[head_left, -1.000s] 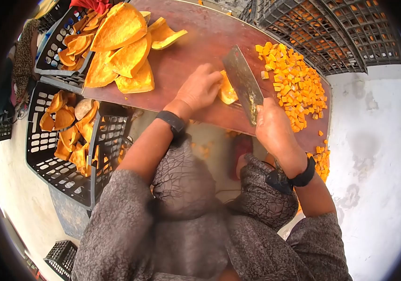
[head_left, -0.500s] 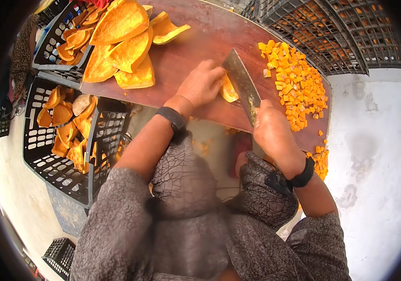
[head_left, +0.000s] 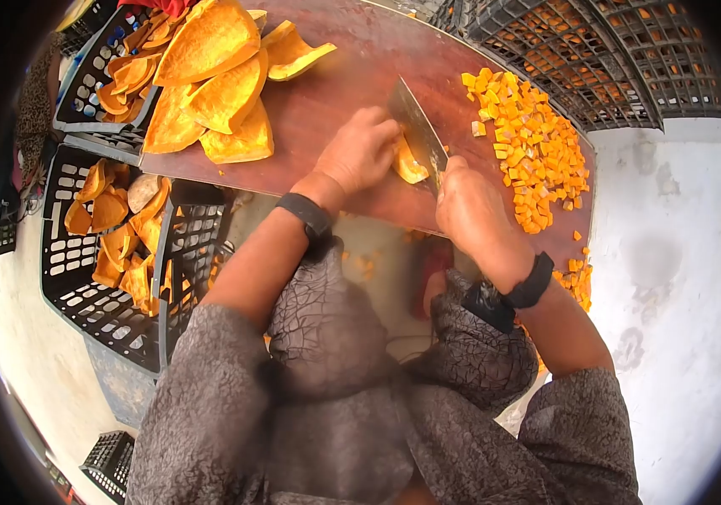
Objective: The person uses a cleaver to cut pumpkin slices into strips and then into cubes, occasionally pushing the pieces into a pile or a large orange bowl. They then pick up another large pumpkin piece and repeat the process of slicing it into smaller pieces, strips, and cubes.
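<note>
My left hand [head_left: 359,150] is closed on an orange pumpkin piece [head_left: 409,162] near the front edge of the reddish-brown table [head_left: 343,93]. In my right hand [head_left: 474,206] is the handle of a broad-bladed cleaver [head_left: 419,124]. Its blade slants away from me, right beside the pumpkin piece. To the right lies a heap of diced pumpkin [head_left: 529,147]. Large peeled pumpkin slabs [head_left: 217,88] are piled on the table's left part, with one curved wedge [head_left: 295,52] at their right side.
Below the table's left edge stands a black crate [head_left: 61,252] with pumpkin pieces; another crate [head_left: 82,93] holding pieces is behind it. Black crates [head_left: 596,63] with orange contents stand past the far right edge. More diced pumpkin [head_left: 577,284] shows below the right corner.
The cleaver and my right hand have shifted left and slightly away from me, bringing the blade closer to my left hand. My left hand stays on the pumpkin piece.
</note>
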`<state>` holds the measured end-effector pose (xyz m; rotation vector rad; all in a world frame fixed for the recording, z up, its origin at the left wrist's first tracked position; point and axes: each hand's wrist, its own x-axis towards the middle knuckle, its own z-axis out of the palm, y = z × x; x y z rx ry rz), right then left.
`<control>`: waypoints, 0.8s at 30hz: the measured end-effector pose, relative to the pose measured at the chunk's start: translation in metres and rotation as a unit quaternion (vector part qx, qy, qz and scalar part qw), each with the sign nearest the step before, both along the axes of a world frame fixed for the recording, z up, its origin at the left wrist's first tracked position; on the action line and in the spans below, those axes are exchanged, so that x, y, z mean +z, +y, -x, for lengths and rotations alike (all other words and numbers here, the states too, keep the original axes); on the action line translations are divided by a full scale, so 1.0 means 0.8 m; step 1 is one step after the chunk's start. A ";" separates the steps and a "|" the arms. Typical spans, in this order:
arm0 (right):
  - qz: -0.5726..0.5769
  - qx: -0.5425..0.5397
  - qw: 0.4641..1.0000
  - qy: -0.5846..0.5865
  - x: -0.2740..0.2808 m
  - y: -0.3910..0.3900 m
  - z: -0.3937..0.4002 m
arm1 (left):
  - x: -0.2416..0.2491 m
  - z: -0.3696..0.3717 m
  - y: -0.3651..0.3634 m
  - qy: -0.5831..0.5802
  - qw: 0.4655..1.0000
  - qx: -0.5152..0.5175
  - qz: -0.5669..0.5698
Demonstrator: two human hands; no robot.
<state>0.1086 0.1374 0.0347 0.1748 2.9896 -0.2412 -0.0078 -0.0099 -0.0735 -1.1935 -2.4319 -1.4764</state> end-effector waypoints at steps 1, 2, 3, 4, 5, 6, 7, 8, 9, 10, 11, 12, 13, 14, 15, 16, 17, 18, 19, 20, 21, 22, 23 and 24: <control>-0.001 -0.001 1.000 0.001 0.000 0.000 0.002 | 0.000 -0.001 0.001 0.008 1.000 0.006 -0.009; -0.006 -0.013 1.000 -0.017 0.002 -0.001 0.004 | 0.001 0.000 0.003 0.018 1.000 0.011 -0.021; -0.011 -0.025 0.999 -0.034 0.006 0.000 0.005 | 0.002 -0.001 0.004 0.021 0.999 0.011 -0.024; -0.013 -0.025 0.999 -0.031 0.012 0.000 0.005 | 0.002 0.001 0.004 0.028 0.999 0.008 -0.019; -0.005 -0.027 0.999 -0.030 0.017 -0.002 0.004 | 0.000 0.001 0.002 0.033 0.999 0.008 -0.012; 0.006 -0.028 0.999 -0.033 0.020 -0.005 0.002 | 0.002 0.000 0.000 0.030 0.999 0.010 -0.010; 0.008 -0.027 0.999 -0.038 0.020 -0.007 -0.002 | 0.002 -0.001 -0.001 0.021 1.000 0.010 0.002; 0.008 -0.038 0.999 -0.039 0.021 -0.008 -0.006 | 0.002 -0.002 0.000 0.013 1.000 0.007 0.013; 0.006 -0.049 0.998 -0.038 0.020 -0.006 -0.008 | 0.002 -0.001 0.001 0.011 1.000 0.005 0.012; 0.006 -0.051 0.998 -0.039 0.008 -0.004 -0.004 | 0.003 -0.001 0.001 0.013 1.000 0.004 0.012; 0.010 -0.046 0.999 -0.016 -0.012 0.000 0.001 | 0.004 -0.002 0.002 0.015 1.000 0.002 0.012; 0.015 -0.045 0.999 0.006 -0.020 -0.003 0.003 | 0.001 -0.007 0.004 0.013 1.000 -0.004 0.013; 0.014 -0.046 0.999 0.010 -0.022 -0.004 0.008 | -0.002 -0.007 0.007 0.024 1.000 0.001 -0.005; 0.014 -0.052 0.999 0.008 -0.023 -0.007 0.020 | -0.001 0.000 0.005 0.040 0.999 0.013 -0.021; 0.016 -0.062 0.998 0.001 -0.022 -0.012 0.025 | 0.001 0.001 0.000 0.045 0.999 0.015 -0.019; 0.015 -0.064 0.998 0.006 -0.018 -0.013 0.024 | 0.003 0.000 -0.001 0.040 0.999 0.012 -0.010; 0.013 -0.060 0.998 -0.016 -0.013 -0.012 0.023 | 0.006 -0.001 0.002 0.035 0.999 0.012 -0.005; 0.012 -0.055 0.998 -0.037 -0.007 -0.010 0.025 | 0.006 -0.001 0.006 0.039 0.999 0.014 -0.011; 0.009 -0.052 0.998 -0.032 -0.002 -0.009 0.023 | 0.004 0.000 0.006 0.048 0.998 0.016 -0.026; -0.001 -0.057 0.998 -0.033 0.000 -0.008 0.014 | -0.002 0.000 0.005 0.053 0.998 0.018 -0.038; -0.011 -0.062 0.997 -0.040 0.001 -0.008 0.003 | -0.001 -0.002 0.001 0.047 0.998 0.021 -0.036; -0.010 -0.063 0.997 -0.047 0.001 -0.008 -0.006 | -0.001 -0.003 0.000 0.037 0.999 0.019 -0.014; -0.002 -0.063 0.997 -0.049 0.002 -0.007 -0.012 | 0.001 -0.002 0.002 0.030 0.999 0.014 0.007; 0.006 -0.063 0.997 -0.049 0.001 -0.006 -0.015 | 0.000 -0.002 0.003 0.027 1.000 0.011 0.007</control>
